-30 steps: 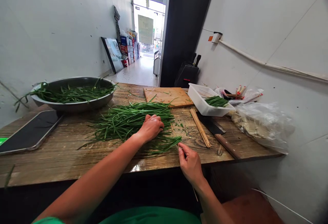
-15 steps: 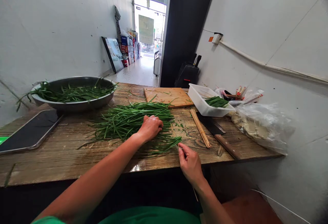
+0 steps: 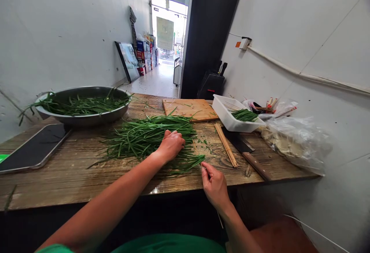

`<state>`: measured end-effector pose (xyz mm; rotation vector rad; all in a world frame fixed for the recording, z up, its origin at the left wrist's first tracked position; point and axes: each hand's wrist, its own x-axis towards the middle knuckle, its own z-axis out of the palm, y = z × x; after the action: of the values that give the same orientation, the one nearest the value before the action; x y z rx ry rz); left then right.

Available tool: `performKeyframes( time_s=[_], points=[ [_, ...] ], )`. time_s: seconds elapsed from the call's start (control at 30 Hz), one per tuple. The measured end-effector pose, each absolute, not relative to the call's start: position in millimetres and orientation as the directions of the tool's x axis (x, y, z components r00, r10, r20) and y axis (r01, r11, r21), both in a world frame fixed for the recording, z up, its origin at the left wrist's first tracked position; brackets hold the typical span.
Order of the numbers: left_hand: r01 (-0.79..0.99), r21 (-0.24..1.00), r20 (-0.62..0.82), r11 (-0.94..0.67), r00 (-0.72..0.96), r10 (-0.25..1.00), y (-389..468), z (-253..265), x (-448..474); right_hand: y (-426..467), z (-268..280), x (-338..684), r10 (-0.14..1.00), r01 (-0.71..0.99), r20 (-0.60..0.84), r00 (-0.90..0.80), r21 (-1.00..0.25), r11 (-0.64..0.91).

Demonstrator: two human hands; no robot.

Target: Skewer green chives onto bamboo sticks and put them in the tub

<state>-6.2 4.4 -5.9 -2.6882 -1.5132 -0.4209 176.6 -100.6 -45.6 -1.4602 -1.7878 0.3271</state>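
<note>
Leafy green stalks (image 3: 138,133) lie in a loose pile on the wooden surface (image 3: 72,185); positions are given relative to this pile. The left hand (image 3: 172,144) rests on the pile's right part, its fingers bent downward, probably so that the stalks lie together; how many it grips, if any, cannot be told, the fingertips being hidden. The right hand (image 3: 214,181), at the pile's near right corner, is closed in a pinch on a thin wooden skewer (image 3: 195,147), with thumb and forefinger beside the stalk ends. The skewer slants past the surface's front edge, and the grip near its middle presumably steadies it.

Right of the pile lies a bundle of skewers (image 3: 226,145), apparently placed within easy reach of the right hand; beyond it rests a knife (image 3: 256,165), handle toward the person. Behind the pile is a cutting board (image 3: 189,109); to the right rear, a white tray (image 3: 231,120) contains more greens (image 3: 244,115). To the left rear, a metal basin (image 3: 83,120) holds further leaves (image 3: 81,106), its depth likely confining them.
</note>
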Motion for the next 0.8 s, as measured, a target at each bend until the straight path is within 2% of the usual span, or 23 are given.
performKeyframes(
  time_s=[0.13,0.2,0.37,0.6,0.8],
  points=[
    [0.844,-0.053,0.312,-0.534,0.522,0.794,0.0,-3.2,-0.9,-100.8,-46.1,176.5,0.907,0.721,0.419,-0.033,-0.619,0.312],
    [0.833,-0.079,0.347,-0.548,0.538,0.768,-0.7,-3.2,-0.7,-100.4,-46.8,176.5,0.907,0.721,0.419,-0.034,-0.619,0.312],
    [0.839,0.085,0.375,-0.538,0.473,0.797,3.3,-5.9,-4.8,-100.5,-47.1,176.4,0.916,0.707,0.4,-0.025,-0.64,0.299],
    [0.842,0.175,0.371,-0.509,0.423,0.827,9.3,-5.4,-5.8,-101.8,-44.1,176.7,0.908,0.692,0.417,-0.035,-0.646,0.323],
    [0.764,0.468,0.362,-0.444,0.292,0.885,12.7,-4.6,-4.8,-101.9,-43.9,176.2,0.919,0.699,0.393,-0.03,-0.649,0.3]
  ],
)
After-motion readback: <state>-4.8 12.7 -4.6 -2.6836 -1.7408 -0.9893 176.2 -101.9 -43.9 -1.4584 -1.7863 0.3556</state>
